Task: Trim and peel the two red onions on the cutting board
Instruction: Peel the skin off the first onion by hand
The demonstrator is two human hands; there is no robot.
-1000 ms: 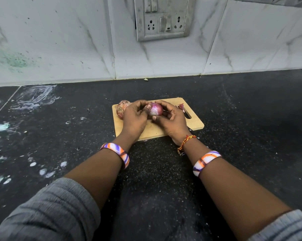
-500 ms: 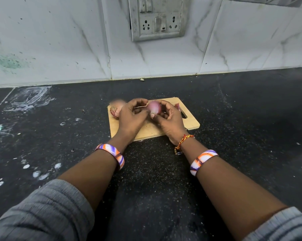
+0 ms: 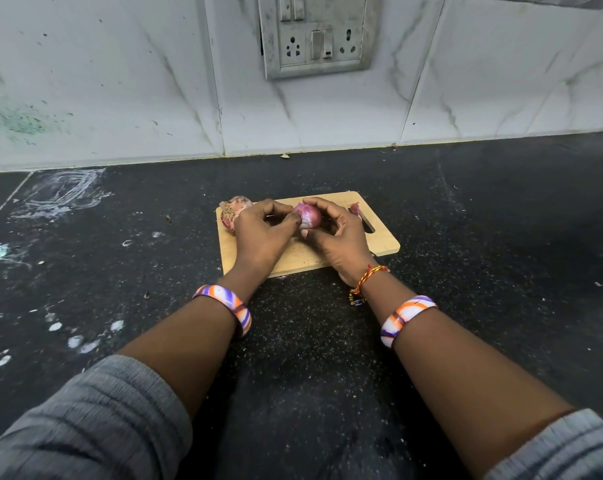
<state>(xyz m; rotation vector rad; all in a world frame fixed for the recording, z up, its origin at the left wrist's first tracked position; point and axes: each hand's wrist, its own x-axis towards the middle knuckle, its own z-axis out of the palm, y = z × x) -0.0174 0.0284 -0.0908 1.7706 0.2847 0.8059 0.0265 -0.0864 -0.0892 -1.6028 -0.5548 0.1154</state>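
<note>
now the peeled onion point(image 3: 307, 215) has turned a bit between both hands over the cutting board point(image 3: 379, 242); right hand point(image 3: 338, 233) grips it, left hand point(image 3: 262, 233) pinches at its skin. looks nearly bare, while the second onion point(image 3: 233, 210) sits unpeeled at the board's left corner.

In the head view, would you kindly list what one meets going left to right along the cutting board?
Unpeeled red onion → left hand → partly peeled red onion held by both hands → right hand → onion scrap → the cutting board and its handle slot.
</note>
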